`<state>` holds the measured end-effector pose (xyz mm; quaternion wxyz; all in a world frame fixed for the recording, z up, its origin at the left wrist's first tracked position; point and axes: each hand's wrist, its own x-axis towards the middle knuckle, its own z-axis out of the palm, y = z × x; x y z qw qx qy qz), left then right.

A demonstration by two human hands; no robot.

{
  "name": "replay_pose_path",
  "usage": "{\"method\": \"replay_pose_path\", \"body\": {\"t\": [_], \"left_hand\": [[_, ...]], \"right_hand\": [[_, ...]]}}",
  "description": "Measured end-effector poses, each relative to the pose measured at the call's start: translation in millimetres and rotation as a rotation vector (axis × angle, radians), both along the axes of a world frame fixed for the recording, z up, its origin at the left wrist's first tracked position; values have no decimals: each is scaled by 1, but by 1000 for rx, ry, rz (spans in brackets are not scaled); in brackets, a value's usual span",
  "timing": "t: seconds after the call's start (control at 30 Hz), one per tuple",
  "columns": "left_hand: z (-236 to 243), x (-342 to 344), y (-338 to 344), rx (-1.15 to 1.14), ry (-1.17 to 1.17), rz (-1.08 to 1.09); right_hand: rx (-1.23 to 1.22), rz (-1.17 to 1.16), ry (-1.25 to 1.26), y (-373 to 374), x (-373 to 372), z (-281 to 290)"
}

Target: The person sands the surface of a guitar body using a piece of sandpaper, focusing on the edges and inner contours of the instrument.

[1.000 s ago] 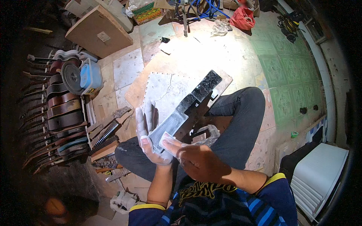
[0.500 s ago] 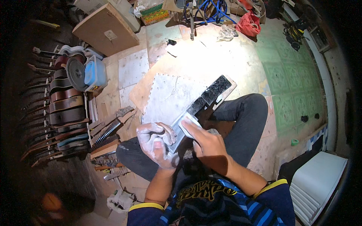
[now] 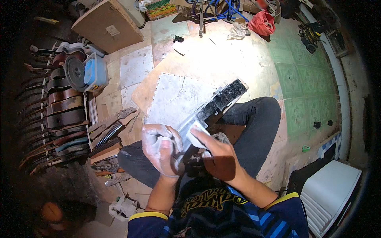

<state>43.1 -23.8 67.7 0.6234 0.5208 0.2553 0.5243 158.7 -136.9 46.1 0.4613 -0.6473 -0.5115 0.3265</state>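
My left hand (image 3: 162, 148), coated in white dust, is curled round the near end of a long narrow bar-shaped workpiece (image 3: 232, 93). The piece slants away to the upper right. Its far end is black with pale specks, and its near part is dusty grey. My right hand (image 3: 218, 152) grips a small white pad or folded sheet (image 3: 196, 135) and presses it against the grey part, close to my left hand. What the pad is made of I cannot tell. My fingers hide part of the workpiece's near end.
A white dusty board (image 3: 170, 97) lies on the floor before me, over a brown sheet. To the left stand a row of guitars (image 3: 65, 103), a clear tub (image 3: 97, 75) and several hand tools (image 3: 109, 133). A red bag (image 3: 262, 23) and a white slatted box (image 3: 331, 198) are at right.
The right hand and pad have shifted slightly down along the workpiece. The left hand's fingers look more tightly curled. The whole scene has slid a little leftward.
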Motion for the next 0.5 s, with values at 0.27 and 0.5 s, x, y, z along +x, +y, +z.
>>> {"method": "replay_pose_path", "body": {"t": [0.27,0.5], "left_hand": [[-6,0,3,25,55,13],[1,4,-3,-8,72,-34]], "right_hand": [[17,-28,5,0,0,-1],[21,-68,-6,-7,-6,-1]]}}
